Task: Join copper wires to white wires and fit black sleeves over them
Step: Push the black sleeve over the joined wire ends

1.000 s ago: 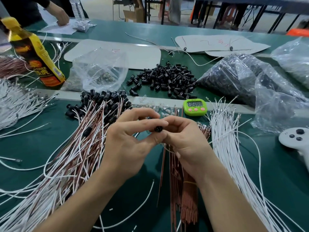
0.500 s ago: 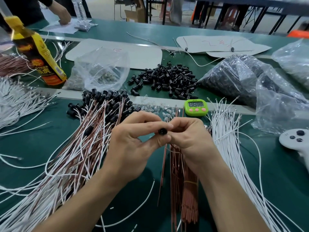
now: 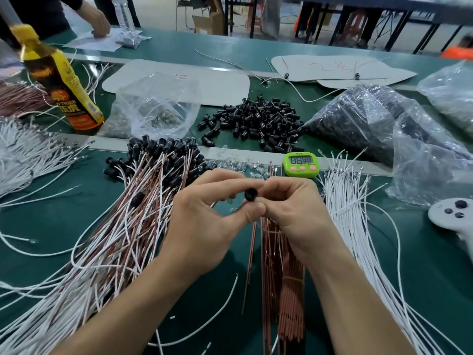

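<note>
We see two bare hands meeting above a green bench (image 3: 422,265). The left hand (image 3: 202,221) pinches a small black sleeve (image 3: 250,194) between thumb and forefinger, its open end facing us. The right hand (image 3: 294,208) curls its fingers (image 3: 280,184) round the sleeve's far side, touching the left fingertips. Beneath the right hand lies a bundle of copper wires (image 3: 284,290), with loose white wires (image 3: 358,226) fanned just beside it on the right. At left sprawls a heap of joined wires (image 3: 115,239) capped in black. Farther back sit a green timer (image 3: 301,164), a pile of loose sleeves (image 3: 258,124) and a yellow bottle (image 3: 64,85).
</note>
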{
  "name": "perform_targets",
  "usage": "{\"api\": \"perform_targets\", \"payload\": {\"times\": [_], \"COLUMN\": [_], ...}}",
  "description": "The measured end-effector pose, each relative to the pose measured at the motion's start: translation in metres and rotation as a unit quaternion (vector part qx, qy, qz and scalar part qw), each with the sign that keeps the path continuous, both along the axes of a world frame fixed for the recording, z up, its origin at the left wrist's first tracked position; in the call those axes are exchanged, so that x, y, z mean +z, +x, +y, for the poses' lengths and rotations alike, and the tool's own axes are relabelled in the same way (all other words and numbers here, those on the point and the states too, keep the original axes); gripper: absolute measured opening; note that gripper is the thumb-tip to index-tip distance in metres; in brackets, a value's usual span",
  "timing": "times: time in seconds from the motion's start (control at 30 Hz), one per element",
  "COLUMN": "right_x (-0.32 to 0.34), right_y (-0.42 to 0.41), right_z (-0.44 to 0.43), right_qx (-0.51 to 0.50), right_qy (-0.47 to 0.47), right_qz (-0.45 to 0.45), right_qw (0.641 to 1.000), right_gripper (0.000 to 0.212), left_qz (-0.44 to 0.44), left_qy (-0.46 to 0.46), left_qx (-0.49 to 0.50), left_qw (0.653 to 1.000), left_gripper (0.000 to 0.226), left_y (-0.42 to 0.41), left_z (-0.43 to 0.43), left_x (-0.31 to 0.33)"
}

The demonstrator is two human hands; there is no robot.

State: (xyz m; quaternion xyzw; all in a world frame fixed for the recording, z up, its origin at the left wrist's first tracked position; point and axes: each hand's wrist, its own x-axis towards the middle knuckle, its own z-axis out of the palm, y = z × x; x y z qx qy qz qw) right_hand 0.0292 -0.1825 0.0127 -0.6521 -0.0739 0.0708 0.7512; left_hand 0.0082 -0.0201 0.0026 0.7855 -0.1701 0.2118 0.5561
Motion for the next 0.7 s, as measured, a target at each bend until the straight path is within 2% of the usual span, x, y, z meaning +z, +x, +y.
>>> {"api": "perform_targets", "payload": {"times": [0.07, 0.17, 0.23, 0.3, 0.37, 0.47, 0.57, 0.63, 0.7], "right_x": [-0.001, -0.002, -0.005, -0.008, -0.009, -0.014, -0.017, -0.018, -0.019], "right_y": [-0.002, -0.001, 0.004, 0.005, 0.001, -0.003, -0.003, -0.003, -0.003], "right_z": [0.006, 0.011, 0.007, 0.004, 0.008, 0.019, 0.028, 0.03, 0.027], "right_qx": [0.002, -0.017, -0.086, -0.141, -0.125, -0.072, -0.036, -0.04, -0.075], "right_qy": [0.007, -0.017, -0.127, -0.296, -0.377, -0.476, -0.545, -0.549, -0.515], "right_qz": [-0.001, 0.016, 0.01, -0.028, -0.056, -0.094, -0.129, -0.149, -0.14], "right_qw": [1.0, 1.0, 0.988, 0.944, 0.916, 0.871, 0.827, 0.822, 0.843], "right_gripper": [0.022, 0.023, 0.025, 0.018, 0.019, 0.03, 0.027, 0.011, 0.007], "left_qz": [0.048, 0.139, 0.173, 0.188, 0.187, 0.197, 0.21, 0.199, 0.185], "left_qy": [-0.05, -0.222, -0.297, -0.36, -0.405, -0.389, -0.305, -0.215, -0.139], "left_qx": [-0.01, -0.022, 0.013, 0.041, 0.054, 0.06, 0.038, 0.024, 0.014], "left_qw": [0.998, 0.965, 0.939, 0.913, 0.893, 0.898, 0.928, 0.956, 0.973], "left_gripper": [0.027, 0.013, 0.014, 0.019, 0.02, 0.027, 0.026, 0.025, 0.025], "left_y": [0.003, 0.007, 0.01, 0.014, 0.019, 0.022, 0.024, 0.025, 0.027], "left_z": [-0.001, 0.0, 0.008, 0.018, 0.025, 0.028, 0.025, 0.021, 0.018], "left_x": [0.0, 0.004, 0.006, 0.01, 0.013, 0.011, 0.005, -0.001, -0.006]}}
